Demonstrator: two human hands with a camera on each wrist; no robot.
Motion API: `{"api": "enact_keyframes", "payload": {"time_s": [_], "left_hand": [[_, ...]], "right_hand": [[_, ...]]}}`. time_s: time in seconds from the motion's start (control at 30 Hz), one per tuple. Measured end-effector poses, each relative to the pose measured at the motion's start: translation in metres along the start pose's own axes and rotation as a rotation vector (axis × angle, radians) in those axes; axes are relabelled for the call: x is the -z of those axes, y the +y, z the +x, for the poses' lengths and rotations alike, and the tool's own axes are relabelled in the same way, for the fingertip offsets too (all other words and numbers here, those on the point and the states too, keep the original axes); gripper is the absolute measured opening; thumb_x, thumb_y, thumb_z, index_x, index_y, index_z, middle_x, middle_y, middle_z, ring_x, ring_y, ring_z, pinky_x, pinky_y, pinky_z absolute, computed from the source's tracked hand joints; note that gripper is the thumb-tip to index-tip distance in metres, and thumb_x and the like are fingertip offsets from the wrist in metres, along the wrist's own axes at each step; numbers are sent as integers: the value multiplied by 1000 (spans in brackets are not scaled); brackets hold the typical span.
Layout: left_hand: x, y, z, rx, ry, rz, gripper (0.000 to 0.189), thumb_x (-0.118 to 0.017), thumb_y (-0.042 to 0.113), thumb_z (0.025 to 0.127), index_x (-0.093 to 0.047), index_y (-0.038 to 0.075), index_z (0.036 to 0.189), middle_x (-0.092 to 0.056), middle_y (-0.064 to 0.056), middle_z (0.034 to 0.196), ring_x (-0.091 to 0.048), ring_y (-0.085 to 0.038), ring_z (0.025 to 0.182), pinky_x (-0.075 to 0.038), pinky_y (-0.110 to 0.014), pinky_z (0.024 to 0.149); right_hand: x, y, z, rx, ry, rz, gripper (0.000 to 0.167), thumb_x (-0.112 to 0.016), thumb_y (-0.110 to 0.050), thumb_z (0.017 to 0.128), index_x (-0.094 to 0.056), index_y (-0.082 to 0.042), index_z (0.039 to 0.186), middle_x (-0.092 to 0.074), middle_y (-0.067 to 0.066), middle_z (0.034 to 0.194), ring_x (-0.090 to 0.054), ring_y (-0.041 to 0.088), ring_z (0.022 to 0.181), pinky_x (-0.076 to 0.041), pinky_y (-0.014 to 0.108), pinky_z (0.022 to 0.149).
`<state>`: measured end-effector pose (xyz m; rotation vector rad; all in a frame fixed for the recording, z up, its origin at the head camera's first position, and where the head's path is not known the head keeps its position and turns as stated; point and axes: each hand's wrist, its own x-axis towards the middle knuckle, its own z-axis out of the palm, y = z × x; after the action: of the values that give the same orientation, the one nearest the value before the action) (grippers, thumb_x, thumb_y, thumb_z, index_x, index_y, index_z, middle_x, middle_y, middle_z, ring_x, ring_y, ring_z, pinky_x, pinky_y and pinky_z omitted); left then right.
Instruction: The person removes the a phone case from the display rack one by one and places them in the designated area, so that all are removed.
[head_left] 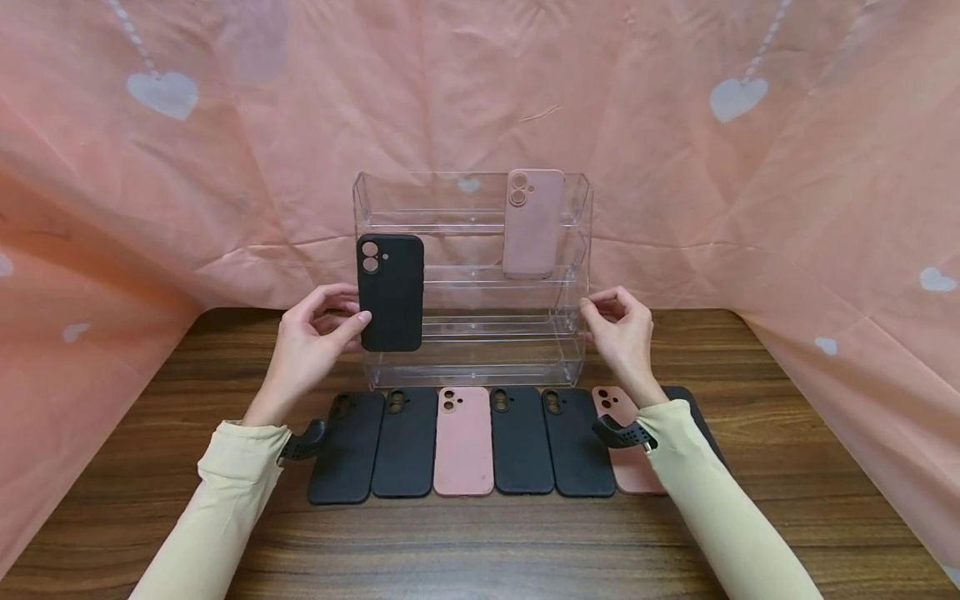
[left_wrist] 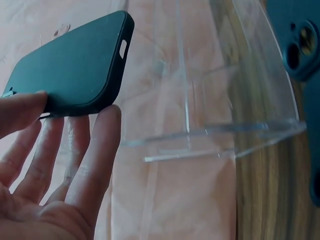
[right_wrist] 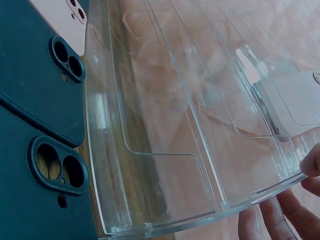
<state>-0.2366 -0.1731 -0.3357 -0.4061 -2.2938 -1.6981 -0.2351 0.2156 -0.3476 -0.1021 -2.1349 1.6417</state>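
My left hand [head_left: 311, 329] holds a black phone case [head_left: 393, 300] upright by its left edge, thumb on the front and fingers behind. The case overlaps the left part of a clear acrylic tiered display stand [head_left: 472, 372]. Seen from the left wrist, that case [left_wrist: 75, 65] is tilted, with its lower end and port cutout showing. My right hand [head_left: 622, 329] grips the stand's right side edge. In the right wrist view the thumb and fingers lie on either side of the clear side panel [right_wrist: 210, 215]. A pink phone case [head_left: 534, 229] stands in an upper tier at the right.
A row of phone cases lies on the wooden table [head_left: 465, 550] before the stand: several black ones [head_left: 405, 446], a pink one [head_left: 463, 442] mid-row, and another pink one [head_left: 633, 471] partly under my right wrist. Pink fabric [head_left: 465, 83] hangs behind and at both sides.
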Motion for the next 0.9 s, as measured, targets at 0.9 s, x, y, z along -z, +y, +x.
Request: {"api": "enact_keyframes", "payload": {"time_s": [0.9], "left_hand": [[59, -31, -36, 71, -56, 93, 49, -73, 15, 95, -55, 14, 141, -66, 6, 100, -75, -7, 78, -66, -36, 64]], "right_hand": [[-2, 21, 10, -8, 20, -11, 21, -70, -11, 94, -68, 5, 107, -67, -13, 82, -71, 7, 75, -65, 30, 65]]}}
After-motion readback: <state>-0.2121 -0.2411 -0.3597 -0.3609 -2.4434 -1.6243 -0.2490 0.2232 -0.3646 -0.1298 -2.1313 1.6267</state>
